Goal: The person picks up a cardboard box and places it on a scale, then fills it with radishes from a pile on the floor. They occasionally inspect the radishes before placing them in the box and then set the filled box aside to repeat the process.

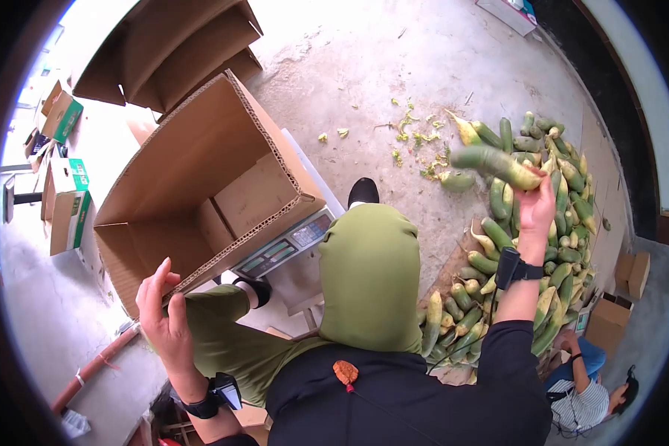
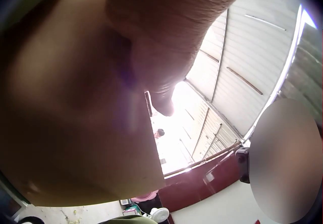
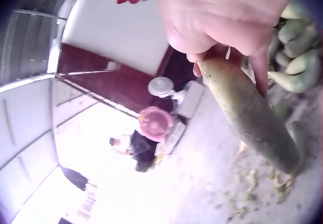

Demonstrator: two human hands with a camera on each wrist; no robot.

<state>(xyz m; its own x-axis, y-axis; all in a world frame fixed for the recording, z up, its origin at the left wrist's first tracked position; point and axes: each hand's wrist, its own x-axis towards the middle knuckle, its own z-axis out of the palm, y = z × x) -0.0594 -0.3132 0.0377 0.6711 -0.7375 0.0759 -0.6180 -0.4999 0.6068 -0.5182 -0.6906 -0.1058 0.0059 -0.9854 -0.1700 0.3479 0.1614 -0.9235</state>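
at the edge of the radish heap, the right hand pinches one green radish by its pale end, aloft. by the rim of a cardboard carton on a digital scale, the left hand grasps nothing, fingers loosely extended.

Pale, stained floor; white wall; dark red band; pale panels; strong white glare.
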